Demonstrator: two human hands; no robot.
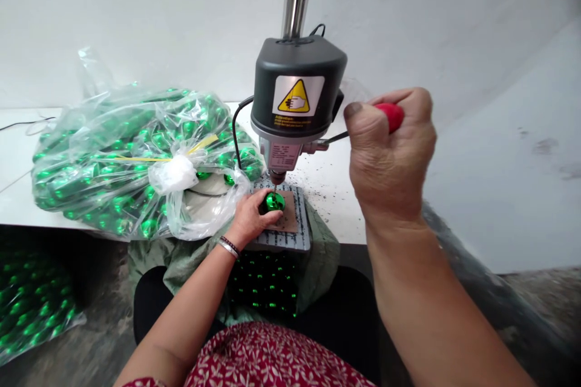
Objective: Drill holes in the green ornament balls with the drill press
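A shiny green ball (pixel 275 201) rests on a brown board (pixel 289 221) on the grey base of a small drill press (pixel 299 66). My left hand (pixel 252 214) grips the ball from its left side, thumb in front and fingers behind. Just above the ball is the chuck (pixel 277 177), its thin bit reaching down to the ball's top. My right hand (pixel 390 151) is closed around the red knob (pixel 391 116) of the press's lever, to the right of the machine.
A large clear bag (pixel 113 169) of green balls lies on the white table (pixel 336 193) at the left. Another bag (pixel 36 296) is at the lower left. More green balls (pixel 265 281) sit below the base, by green cloth (pixel 322 254). Dark shavings are scattered beside the press.
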